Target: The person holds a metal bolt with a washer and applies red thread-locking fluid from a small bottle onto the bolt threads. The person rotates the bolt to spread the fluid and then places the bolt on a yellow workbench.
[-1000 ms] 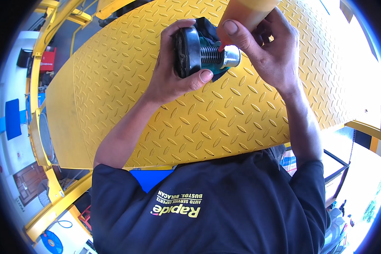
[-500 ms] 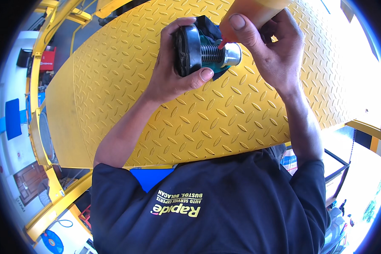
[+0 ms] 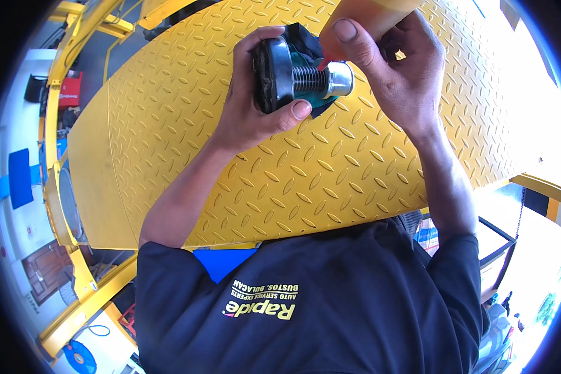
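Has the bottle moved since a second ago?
Yes, slightly: against the yellow plate, the bottle in the right hand has tipped, its upper end leaning further right.

Daylight is flooding a workshop from two o'clock, while yellow steelwork is framing the far side.
A yellow tread-plate platform (image 3: pixel 280 181) is filling the middle and curving toward the rim. A yellow steel frame (image 3: pixel 55 187) is running from ten down to eight o'clock, and grey floor (image 3: pixel 96 59) is showing between ten and eleven. A red box (image 3: pixel 70 91) is sitting at ten. At nine, a white wall (image 3: pixel 34 224) is carrying a blue panel (image 3: pixel 21 178); a brown panelled door (image 3: pixel 42 269) is showing at eight. A blue disc (image 3: pixel 80 357) is showing between seven and eight. At three, a yellow beam (image 3: pixel 539 187) is jutting out; at four, greenery (image 3: pixel 547 308) is glowing beside washed-out white glare.
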Available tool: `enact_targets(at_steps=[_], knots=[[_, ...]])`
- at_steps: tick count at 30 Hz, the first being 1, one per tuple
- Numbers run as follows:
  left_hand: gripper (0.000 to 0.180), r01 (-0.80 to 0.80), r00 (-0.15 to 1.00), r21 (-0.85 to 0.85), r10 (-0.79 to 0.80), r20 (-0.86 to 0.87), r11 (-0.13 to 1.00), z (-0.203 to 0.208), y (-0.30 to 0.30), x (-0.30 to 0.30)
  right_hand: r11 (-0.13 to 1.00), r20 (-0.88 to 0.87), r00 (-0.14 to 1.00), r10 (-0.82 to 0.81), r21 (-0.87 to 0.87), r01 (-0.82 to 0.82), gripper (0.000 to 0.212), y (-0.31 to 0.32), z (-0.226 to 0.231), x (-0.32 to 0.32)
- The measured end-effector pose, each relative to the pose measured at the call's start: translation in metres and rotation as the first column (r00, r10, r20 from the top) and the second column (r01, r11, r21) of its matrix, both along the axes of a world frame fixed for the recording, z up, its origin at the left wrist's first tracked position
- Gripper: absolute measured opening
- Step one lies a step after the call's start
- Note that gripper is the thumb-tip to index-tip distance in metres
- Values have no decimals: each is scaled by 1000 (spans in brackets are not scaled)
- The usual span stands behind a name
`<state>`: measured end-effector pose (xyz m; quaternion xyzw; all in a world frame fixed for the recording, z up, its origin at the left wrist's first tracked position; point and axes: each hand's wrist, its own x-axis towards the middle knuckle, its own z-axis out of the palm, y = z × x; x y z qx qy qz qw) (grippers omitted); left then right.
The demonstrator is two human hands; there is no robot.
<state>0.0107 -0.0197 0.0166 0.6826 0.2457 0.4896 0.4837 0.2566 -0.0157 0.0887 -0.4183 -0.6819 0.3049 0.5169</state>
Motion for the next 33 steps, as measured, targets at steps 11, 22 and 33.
enact_targets(at_steps=[11, 22, 33], knots=[[109, -42, 998, -19, 41, -55, 999, -1, -1, -3, 996, 43, 995, -85, -23, 86, 48, -6, 4, -8], [109, -26, 998, -17, 25, -55, 1000, 2, 0, -2, 999, -82, 997, -3, 35, 6, 47, 0, -7, -5], [109, -25, 999, -9, 25, -41, 1000, 0, 1, -1, 999, -24, 999, -24, 34, 25, 45, -1, -7, -5]])
